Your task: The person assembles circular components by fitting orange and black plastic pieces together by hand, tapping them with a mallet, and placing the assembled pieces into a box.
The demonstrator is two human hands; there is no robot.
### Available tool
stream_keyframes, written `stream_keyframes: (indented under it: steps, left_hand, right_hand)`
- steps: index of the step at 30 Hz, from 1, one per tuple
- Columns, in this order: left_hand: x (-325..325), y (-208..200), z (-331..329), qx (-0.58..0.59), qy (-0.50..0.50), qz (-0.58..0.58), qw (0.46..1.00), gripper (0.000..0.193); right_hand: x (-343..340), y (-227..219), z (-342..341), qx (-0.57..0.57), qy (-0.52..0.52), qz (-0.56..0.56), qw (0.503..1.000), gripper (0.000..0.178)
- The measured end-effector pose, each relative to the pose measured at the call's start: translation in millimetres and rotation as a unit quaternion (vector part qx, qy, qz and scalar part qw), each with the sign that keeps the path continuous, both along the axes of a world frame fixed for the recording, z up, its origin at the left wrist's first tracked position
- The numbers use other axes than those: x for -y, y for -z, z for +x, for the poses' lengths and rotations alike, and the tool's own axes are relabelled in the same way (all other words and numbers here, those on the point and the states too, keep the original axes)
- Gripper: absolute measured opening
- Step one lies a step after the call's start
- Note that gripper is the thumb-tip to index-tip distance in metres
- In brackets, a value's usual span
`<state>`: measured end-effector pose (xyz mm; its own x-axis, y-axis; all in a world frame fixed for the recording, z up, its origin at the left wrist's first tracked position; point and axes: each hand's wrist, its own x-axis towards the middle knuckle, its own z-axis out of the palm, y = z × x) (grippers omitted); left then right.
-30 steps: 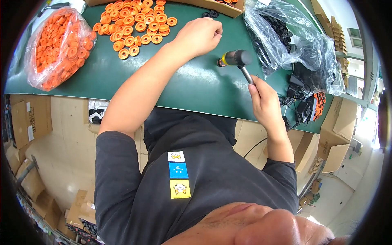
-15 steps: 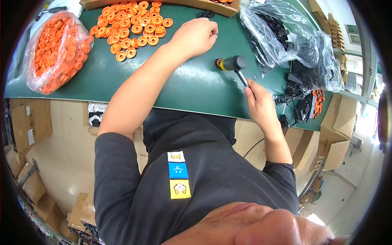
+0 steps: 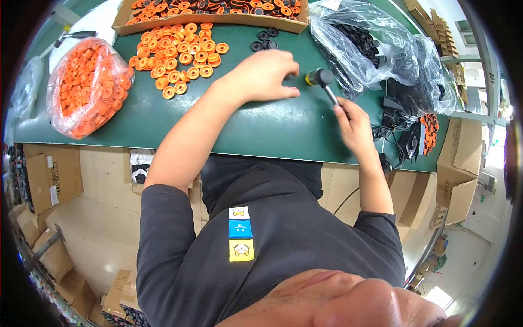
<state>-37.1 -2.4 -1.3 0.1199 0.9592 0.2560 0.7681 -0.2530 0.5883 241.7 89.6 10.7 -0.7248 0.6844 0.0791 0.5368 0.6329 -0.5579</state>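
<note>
Our left hand (image 3: 267, 77) had moved nearer the hammer (image 3: 323, 77), its thumb and fingers parted; over the green table (image 3: 253, 128), our right hand (image 3: 357, 126) was clamped around the hammer's handle (image 3: 332, 97).

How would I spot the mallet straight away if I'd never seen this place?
Find the green table, then the clear bag at its right. Just left of the bag, the right hand grips the mallet by its grey handle. Unlike the small orange wheels farther left, it has a black head with a yellow end.
</note>
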Motion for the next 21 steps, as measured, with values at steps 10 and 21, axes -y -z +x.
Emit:
stream_keyframes:
  steps: [10, 21]
  left_hand:
    - [-14, 2, 3, -0.012, 0.054, -0.008, 0.998, 0.022]
    - [-10, -45, -54, -0.143, -0.32, -0.002, 0.936, 0.021]
  right_hand:
    - [-15, 15, 20, -0.091, -0.024, 0.086, 0.992, 0.02]
    - [-18, 9, 5, -0.083, -0.098, 0.127, 0.983, 0.028]
